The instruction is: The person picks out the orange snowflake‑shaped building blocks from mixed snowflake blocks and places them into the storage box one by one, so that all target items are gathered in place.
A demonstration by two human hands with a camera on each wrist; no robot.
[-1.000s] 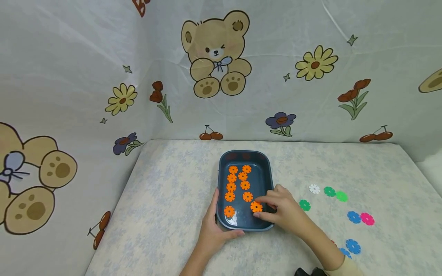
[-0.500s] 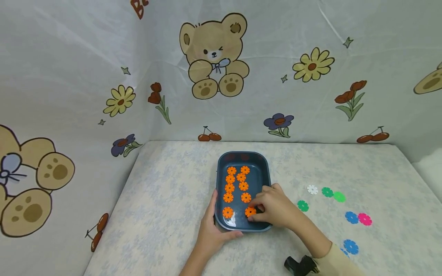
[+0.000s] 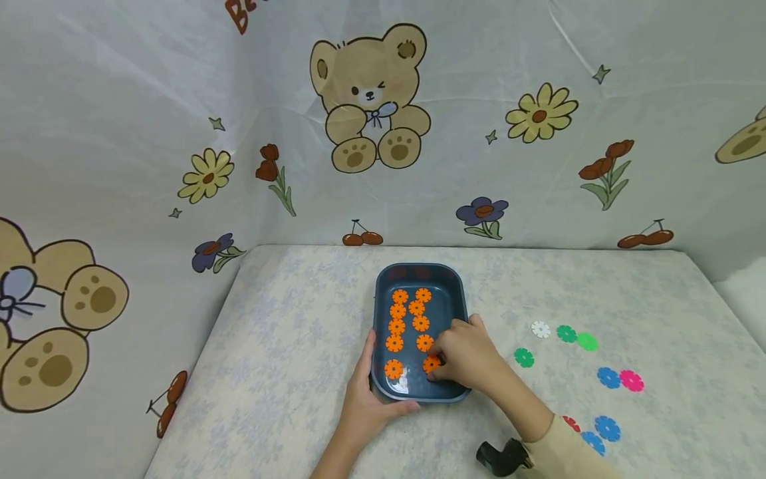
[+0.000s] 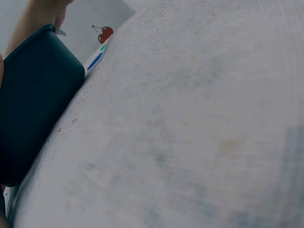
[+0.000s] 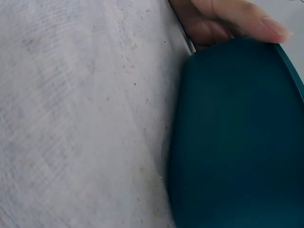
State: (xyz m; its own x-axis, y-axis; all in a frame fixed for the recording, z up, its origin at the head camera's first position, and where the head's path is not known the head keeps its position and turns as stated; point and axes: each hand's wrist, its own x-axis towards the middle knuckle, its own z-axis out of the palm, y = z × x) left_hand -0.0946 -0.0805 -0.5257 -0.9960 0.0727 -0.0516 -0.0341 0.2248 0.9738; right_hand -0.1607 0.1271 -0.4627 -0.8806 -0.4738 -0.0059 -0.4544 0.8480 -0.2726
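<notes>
A dark blue rectangular tray (image 3: 450, 303) lies on the table, with orange notched plastic discs in two columns on its floor. My left hand (image 3: 366, 407) grips its near left corner, fingers along the side and thumb at the front edge. Over the near right part of the tray, my right hand (image 3: 469, 356) pinches an orange notched disc (image 3: 429, 364) at the near end of the right column. That disc is partly covered by the fingers. In both wrist views the tray's outer wall (image 5: 232, 133) hides its inside; the right wrist view shows the left thumb over the rim.
On the right of the table lie loose notched discs: a white one (image 3: 541, 329), green ones (image 3: 524, 357), blue ones (image 3: 608, 428), a pink one (image 3: 631, 380) and a red one (image 3: 571, 423) partly behind the sleeve. A black device (image 3: 503, 458) is at the right wrist.
My right hand has moved left and slightly nearer with the orange disc, bringing it below the right column. My left hand keeps its grip on the tray. The red disc shows beside the sleeve.
</notes>
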